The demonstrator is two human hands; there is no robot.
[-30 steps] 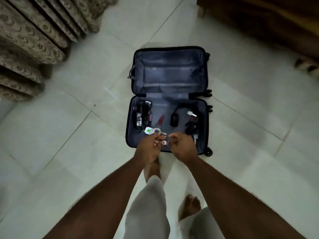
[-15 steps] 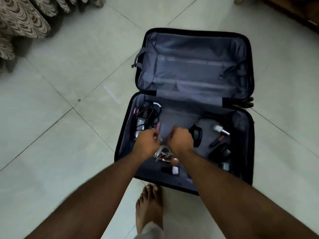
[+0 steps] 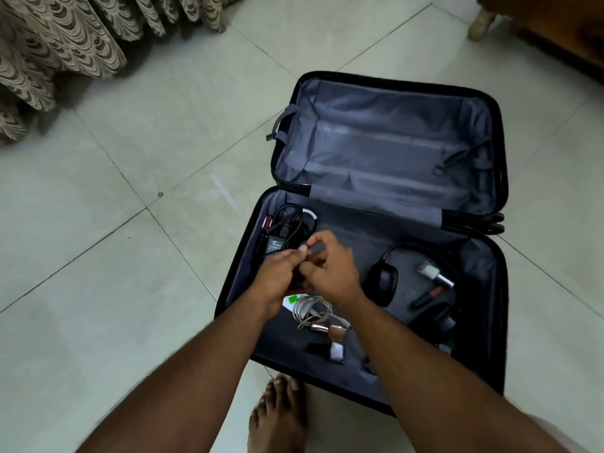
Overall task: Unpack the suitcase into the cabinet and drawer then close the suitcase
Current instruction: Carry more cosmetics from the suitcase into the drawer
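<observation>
A bare foot stands on the tiled floor just short of the suitcase, which puts the person close enough to reach straight down into it. The case lies flat with both halves spread, so everything inside is on show and nothing has to be dug for. In the near half, closest to the foot, sit two small nail polish bottles and a coil of white cable with a green-marked tag beside it. Just above these the left hand and the right hand meet, fingers curled toward one another. Each grip looks narrow, as if pinching some small thing between them, but what it is cannot be made out; it may be an item being gathered from one hand into the other so that several can be carried in a single trip. Right of the hands lie black headphones, a lipstick and a silver-capped bottle; left of them a black charger rests in its own tangle of cord. The far half, the lid, holds only grey lining and straps. Judging by this, unpacking is only partly done, and closing the case must wait. Beyond are a patterned curtain and a wooden furniture leg.
</observation>
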